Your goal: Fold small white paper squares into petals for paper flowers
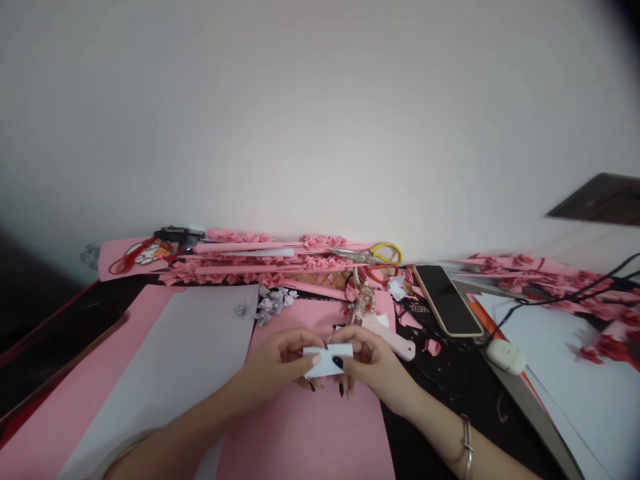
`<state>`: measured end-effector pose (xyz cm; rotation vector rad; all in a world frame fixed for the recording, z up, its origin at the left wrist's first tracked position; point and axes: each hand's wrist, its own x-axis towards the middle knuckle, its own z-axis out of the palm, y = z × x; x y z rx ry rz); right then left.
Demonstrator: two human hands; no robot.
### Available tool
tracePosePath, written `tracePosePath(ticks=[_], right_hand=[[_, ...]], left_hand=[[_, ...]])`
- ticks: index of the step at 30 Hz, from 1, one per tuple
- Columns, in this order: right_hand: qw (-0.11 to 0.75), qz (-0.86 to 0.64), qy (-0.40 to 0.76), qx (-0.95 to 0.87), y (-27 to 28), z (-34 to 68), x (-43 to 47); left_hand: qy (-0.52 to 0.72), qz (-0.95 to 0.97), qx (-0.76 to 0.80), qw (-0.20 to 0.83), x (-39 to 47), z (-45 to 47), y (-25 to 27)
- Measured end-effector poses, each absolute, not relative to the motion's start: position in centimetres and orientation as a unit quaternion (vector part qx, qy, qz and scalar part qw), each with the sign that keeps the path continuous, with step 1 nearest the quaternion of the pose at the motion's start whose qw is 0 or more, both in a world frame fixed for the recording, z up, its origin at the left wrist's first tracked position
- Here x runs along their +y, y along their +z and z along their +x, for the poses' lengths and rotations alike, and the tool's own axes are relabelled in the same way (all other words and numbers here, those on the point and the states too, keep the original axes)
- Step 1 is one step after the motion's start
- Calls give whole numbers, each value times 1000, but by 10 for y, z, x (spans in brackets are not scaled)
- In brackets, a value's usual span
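Observation:
Between my two hands is a small piece of white paper (327, 362), its upper edge folded or curled over. My left hand (285, 360) pinches its left end, thumb in front and fingers behind. At the right end, my right hand (367, 360) grips it the same way, with a dark-nailed thumb on the front. Both hands are above a pink sheet (310, 433). A cluster of small folded white paper flowers (273, 303) lies just beyond my left hand. Past my right hand is a pale pink handle-like item (393, 341).
Yellow-handled scissors (367, 256) rest among pink paper flower stems (240, 267) along the wall. To the right are a phone (447, 300), a white earbud case (506, 357), black cables (537, 300) and white sheets (575, 380). A large white sheet (185, 353) lies at left.

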<state>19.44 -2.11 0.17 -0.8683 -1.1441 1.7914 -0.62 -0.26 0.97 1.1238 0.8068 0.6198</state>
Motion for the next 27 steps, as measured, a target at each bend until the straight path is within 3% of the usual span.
tracePosePath(ticks=[11,27], right_hand=[[401,-401,668,-482,2,191,-23],[383,-407,674,-484,4,191,-24]], left_hand=[[289,578,431,630,-5,-5,11],[289,585,442,615,-5,-7,10]])
